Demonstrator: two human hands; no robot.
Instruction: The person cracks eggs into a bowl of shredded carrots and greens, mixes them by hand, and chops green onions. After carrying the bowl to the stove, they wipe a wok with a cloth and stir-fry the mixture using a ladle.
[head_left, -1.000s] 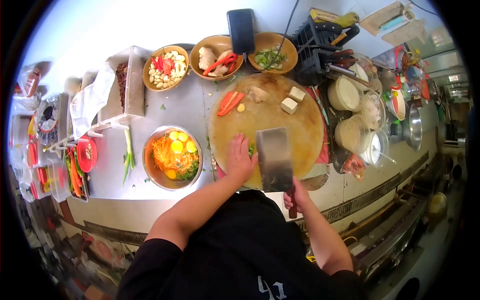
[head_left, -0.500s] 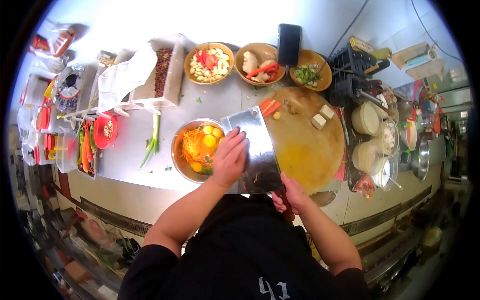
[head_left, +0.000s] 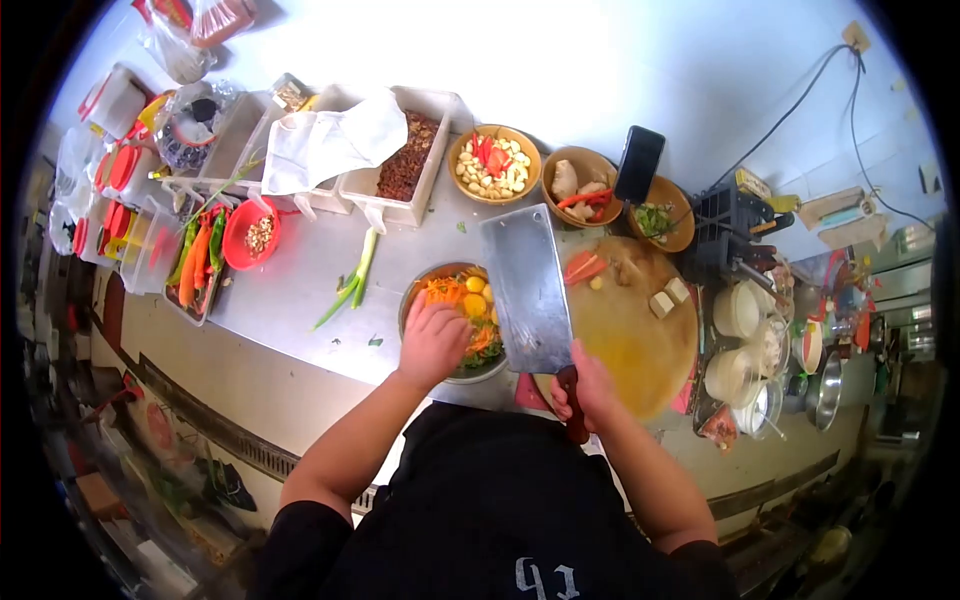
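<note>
My right hand is wrapped around the wooden handle of a wide cleaver, its blade pointing away from me between a metal bowl and the round chopping board. The metal bowl holds shredded carrot, chopped greens and several egg yolks. Over the bowl's left side is my left hand, fingers loosely extended above the contents, with nothing seen in it. Tofu cubes and cut red pieces lie on the board.
Behind the board stand bowls of garlic, ginger with red chillies and greens, with a phone upright among them. Scallion, a red bowl and a tray of carrots and peppers are left. White tubs line the right.
My left hand has come off the cleaver blade and moved left over the bowl. The cleaver remains in my right hand. The whole view has shifted and tilted.
</note>
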